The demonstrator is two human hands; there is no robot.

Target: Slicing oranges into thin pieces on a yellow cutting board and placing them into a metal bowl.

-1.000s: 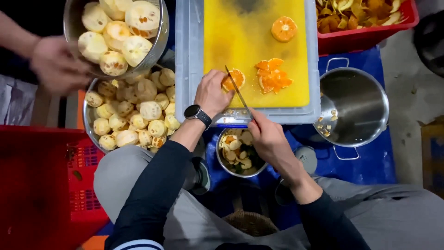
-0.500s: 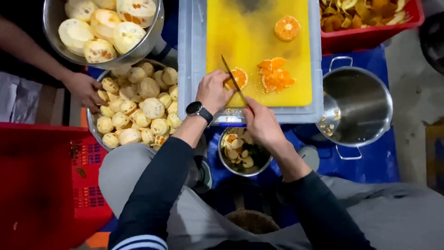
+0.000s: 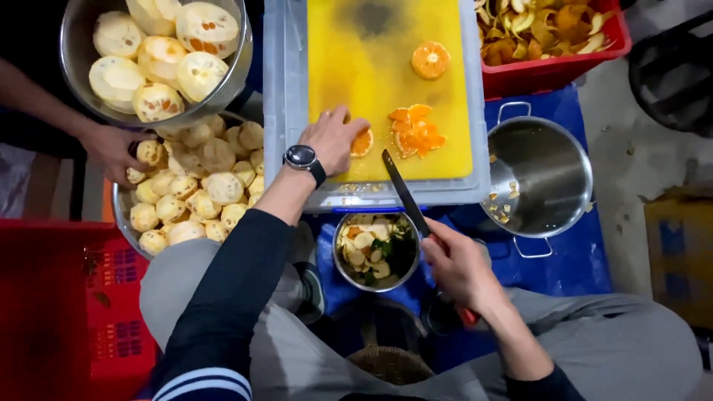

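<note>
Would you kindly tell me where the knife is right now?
In the head view, the knife is in the right hand, its blade slanting up over the small scrap bowl toward the yellow cutting board.
</note>
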